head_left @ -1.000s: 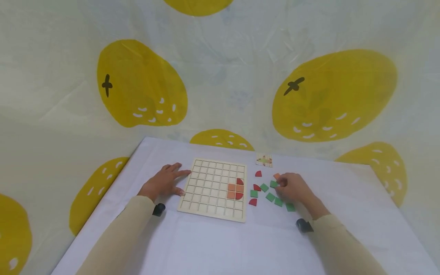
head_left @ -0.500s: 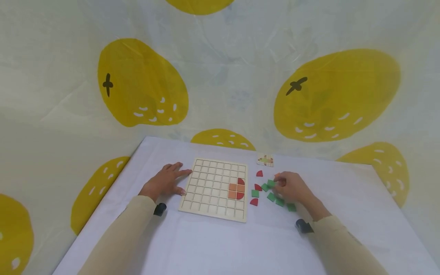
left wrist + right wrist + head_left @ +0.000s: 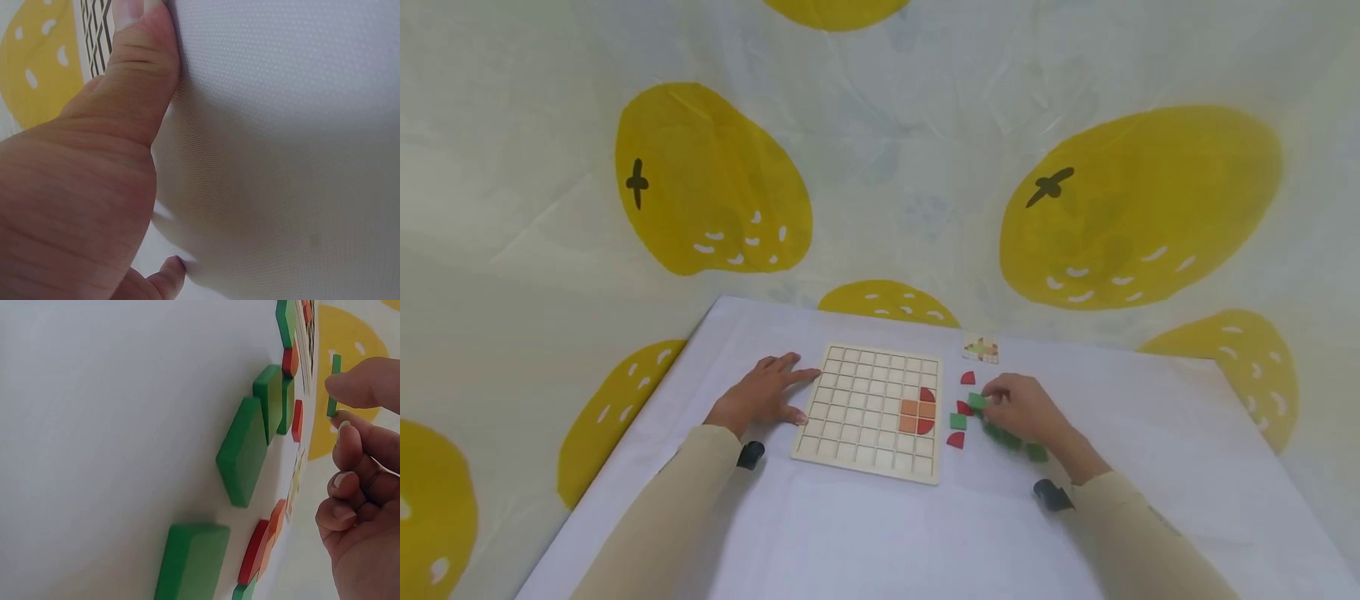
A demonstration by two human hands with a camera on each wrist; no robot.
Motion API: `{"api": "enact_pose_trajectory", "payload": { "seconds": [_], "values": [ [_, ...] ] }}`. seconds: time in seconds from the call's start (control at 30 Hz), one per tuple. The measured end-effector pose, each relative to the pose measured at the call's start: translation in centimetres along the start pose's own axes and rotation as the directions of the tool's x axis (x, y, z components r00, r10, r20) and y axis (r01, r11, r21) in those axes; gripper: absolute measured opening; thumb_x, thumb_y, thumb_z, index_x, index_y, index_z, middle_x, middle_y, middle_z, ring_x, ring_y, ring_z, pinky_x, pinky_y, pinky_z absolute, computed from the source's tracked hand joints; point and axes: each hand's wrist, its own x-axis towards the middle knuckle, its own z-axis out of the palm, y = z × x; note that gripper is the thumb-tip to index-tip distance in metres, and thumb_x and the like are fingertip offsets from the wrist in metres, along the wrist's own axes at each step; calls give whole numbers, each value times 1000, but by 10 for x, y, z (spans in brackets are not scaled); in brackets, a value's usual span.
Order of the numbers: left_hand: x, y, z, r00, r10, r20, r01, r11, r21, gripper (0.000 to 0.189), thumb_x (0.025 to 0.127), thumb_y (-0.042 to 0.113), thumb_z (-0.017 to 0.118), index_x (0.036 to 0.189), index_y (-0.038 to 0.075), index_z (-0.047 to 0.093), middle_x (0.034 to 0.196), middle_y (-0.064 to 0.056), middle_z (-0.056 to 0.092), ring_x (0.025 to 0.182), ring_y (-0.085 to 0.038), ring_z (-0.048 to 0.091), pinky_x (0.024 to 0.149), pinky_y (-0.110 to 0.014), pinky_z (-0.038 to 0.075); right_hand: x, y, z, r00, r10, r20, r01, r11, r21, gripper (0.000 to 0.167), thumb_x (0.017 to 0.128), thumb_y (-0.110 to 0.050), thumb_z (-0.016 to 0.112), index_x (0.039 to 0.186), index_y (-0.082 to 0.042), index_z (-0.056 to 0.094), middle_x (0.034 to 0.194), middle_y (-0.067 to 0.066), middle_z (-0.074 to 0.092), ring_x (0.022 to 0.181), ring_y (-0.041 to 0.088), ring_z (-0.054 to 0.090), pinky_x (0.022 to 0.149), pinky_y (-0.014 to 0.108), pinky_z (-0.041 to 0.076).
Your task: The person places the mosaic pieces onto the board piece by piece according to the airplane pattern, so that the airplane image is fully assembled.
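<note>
Left hand [image 3: 758, 394] splayed against board [image 3: 847, 433] | right hand [image 3: 1024, 408] pinches green tile [image 3: 977, 402]

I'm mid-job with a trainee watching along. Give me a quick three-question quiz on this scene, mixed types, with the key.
1. What colour is the tile pinched by the right hand?
2. True or false: the left hand is holding a red piece.
3. How many orange tiles lie on the board? A) two B) three C) five

Key: 1. Green. 2. False; it touches the board's edge. 3. B.
</note>
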Motion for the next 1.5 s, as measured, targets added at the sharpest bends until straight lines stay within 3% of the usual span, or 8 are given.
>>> {"api": "enact_pose_trajectory", "payload": {
  "seconds": [0.43, 0.7, 1.13, 1.5],
  "values": [
    [2, -2, 2, 1000, 2, 0, -2, 1000, 2, 90, 82, 48, 84, 160, 38, 41, 174, -12, 23, 156, -45, 25, 124, -63, 34, 4, -18, 13, 993, -118, -15, 117, 993, -32, 23, 91, -20, 78, 111, -10, 77, 88, 2, 63, 88, 20, 57, 72, 29, 49],
    [3, -1, 1, 1000, 18, -20, -18, 1000, 22, 91, 81, 49, 84, 160, 38, 41, 173, -13, 25, 155, -47, 26, 123, -63, 36, 8, -27, 21, 991, -132, -21, 131, 990, -42, 23, 89, -21, 79, 110, -11, 78, 86, 1, 62, 84, 18, 57, 68, 28, 49],
    [0, -1, 1, 1000, 2, 1, -2, 1000, 14, 90, 82, 49, 83, 160, 38, 40, 174, -13, 24, 155, -47, 26, 123, -63, 35, 14, -40, 38, 990, -138, 20, 137, 990, 44, 27, 87, -21, 81, 111, -9, 78, 81, 2, 60, 81, 18, 56, 67, 29, 49],
    [2, -3, 2, 1000, 24, -14, -24, 1000, 12, 89, 82, 48, 84, 160, 39, 40, 174, -13, 24, 155, -47, 26, 123, -64, 34, 18, -51, 45, 995, -98, 34, 97, 995, 20, 30, 88, -22, 81, 115, -11, 77, 90, 2, 64, 85, 18, 57, 66, 28, 51]
  ]
}}
